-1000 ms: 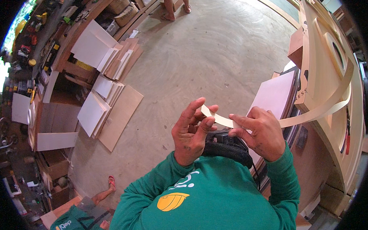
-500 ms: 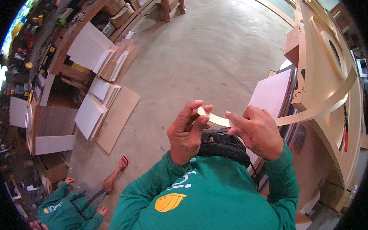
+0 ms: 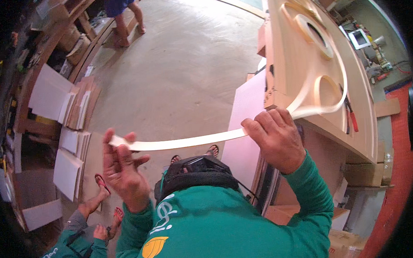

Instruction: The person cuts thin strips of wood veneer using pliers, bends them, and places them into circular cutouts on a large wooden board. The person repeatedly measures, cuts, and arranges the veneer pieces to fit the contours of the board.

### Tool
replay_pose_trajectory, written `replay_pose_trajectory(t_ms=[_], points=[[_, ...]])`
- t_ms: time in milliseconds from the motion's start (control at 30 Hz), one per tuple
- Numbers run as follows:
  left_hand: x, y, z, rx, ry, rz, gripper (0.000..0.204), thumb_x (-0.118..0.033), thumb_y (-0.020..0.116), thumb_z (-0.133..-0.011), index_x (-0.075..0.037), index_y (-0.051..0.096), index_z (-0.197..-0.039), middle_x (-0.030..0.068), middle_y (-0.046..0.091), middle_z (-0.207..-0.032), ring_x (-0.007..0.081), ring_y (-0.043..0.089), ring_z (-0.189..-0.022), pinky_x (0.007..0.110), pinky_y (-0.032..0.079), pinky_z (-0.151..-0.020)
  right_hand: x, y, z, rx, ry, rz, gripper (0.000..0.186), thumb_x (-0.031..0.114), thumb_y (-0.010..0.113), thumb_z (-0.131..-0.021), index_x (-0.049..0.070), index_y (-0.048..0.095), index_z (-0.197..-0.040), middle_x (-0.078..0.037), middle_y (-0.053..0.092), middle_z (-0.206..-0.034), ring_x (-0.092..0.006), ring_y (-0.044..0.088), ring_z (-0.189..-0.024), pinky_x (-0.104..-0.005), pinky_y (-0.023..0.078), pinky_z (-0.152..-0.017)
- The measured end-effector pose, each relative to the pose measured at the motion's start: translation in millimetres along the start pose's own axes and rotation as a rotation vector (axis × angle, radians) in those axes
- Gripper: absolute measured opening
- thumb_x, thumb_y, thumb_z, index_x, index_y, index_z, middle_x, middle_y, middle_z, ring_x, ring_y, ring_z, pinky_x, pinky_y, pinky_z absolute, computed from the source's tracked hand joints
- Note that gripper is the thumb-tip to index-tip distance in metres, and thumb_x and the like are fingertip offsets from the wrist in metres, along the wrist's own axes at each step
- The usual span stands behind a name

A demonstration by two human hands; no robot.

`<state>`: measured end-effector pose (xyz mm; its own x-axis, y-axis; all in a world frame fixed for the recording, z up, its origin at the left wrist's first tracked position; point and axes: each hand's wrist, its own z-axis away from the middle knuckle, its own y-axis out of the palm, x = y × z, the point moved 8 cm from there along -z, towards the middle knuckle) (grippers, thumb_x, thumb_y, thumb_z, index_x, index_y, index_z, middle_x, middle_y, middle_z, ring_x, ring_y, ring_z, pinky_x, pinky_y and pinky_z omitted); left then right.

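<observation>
A long, pale edge-banding strip point(image 3: 189, 143) stretches almost straight across the front of my body between my two hands. My left hand point(image 3: 126, 177) pinches its left end between thumb and fingers, a little blurred. At the middle right, my right hand point(image 3: 279, 140) has its fingers curled over the strip. Beyond that hand the rest of the strip bends in a wide loop above the wooden workbench point(image 3: 363, 137). Pale curved bands stand on the bench top, one a round ring point(image 3: 313, 36) with a dark middle.
Red-handled pliers point(image 3: 353, 119) lie on the bench. A pinkish panel point(image 3: 242, 109) leans beside it. Stacked boards point(image 3: 67, 172) stand at the left. A co-worker in green point(image 3: 74, 249) is at lower left, and another person's legs point(image 3: 130, 22) show at the far end.
My hands have moved far apart, the left one leftward, so a longer stretch of strip spans between them. The view has turned, bringing more of the bench's right side into sight.
</observation>
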<state>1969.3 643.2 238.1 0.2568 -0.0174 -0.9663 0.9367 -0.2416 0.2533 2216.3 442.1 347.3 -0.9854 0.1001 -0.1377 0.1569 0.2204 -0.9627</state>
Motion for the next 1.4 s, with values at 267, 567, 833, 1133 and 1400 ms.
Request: replay_pose_trajectory(t_ms=[267, 567, 833, 1133, 1400], points=[[-8, -35, -22, -0.032, 0.044, 0.051, 0.047, -0.022, 0.057, -0.118, -0.011, 0.053, -0.164, 0.0147, 0.075, -0.137, 0.0112, 0.077, -0.107, 0.016, 0.064, -0.06, -55, -44, 46, -0.118, 0.121, 0.198, 0.018, 0.016, 0.076, -0.09, 0.013, 0.072, -0.107, -0.006, 0.064, -0.096, -0.0279, 0.067, -0.099, -0.053, 0.05, -0.104], [22, -48, -20, -0.092, -0.113, -0.047, 0.043, -0.026, 0.057, -0.119, -0.016, 0.057, -0.161, 0.0101, 0.074, -0.139, 0.0083, 0.073, -0.108, 0.017, 0.062, -0.067, -99, -92, 100, -0.166, 0.196, 0.324, 0.026, 0.012, 0.083, -0.084, 0.009, 0.072, -0.107, -0.011, 0.071, -0.097, -0.0331, 0.071, -0.098, -0.0541, 0.055, -0.1], [39, -50, -18, -0.05, -0.184, 0.121, 0.042, -0.026, 0.056, -0.119, -0.017, 0.056, -0.16, 0.01, 0.073, -0.139, 0.0081, 0.071, -0.113, 0.015, 0.063, -0.067, -104, -93, 115, -0.201, 0.193, 0.274, 0.022, 0.006, 0.078, -0.086, 0.006, 0.071, -0.107, -0.012, 0.07, -0.089, -0.0342, 0.072, -0.09, -0.0513, 0.057, -0.094], [124, -60, 1, 0.119, -0.654, 0.035, 0.047, -0.027, 0.068, -0.114, -0.017, 0.059, -0.159, 0.0076, 0.072, -0.144, 0.0144, 0.071, -0.119, 0.029, 0.058, -0.089, -90, -85, 93, -0.167, 0.118, 0.344, 0.018, 0.016, 0.076, -0.088, 0.009, 0.072, -0.104, -0.008, 0.071, -0.089, -0.0266, 0.072, -0.088, -0.0478, 0.057, -0.091], [-50, 57, -16, 0.451, 0.551, -0.907, 0.063, -0.028, 0.074, -0.105, 0.0, 0.057, -0.16, 0.0241, 0.049, -0.171, 0.0405, 0.046, -0.157, 0.056, 0.032, -0.13, -39, -59, 33, -0.19, -0.034, 0.29, 0.016, 0.019, 0.074, -0.085, 0.011, 0.072, -0.099, -0.002, 0.066, -0.087, -0.0204, 0.068, -0.086, -0.0446, 0.055, -0.095]])
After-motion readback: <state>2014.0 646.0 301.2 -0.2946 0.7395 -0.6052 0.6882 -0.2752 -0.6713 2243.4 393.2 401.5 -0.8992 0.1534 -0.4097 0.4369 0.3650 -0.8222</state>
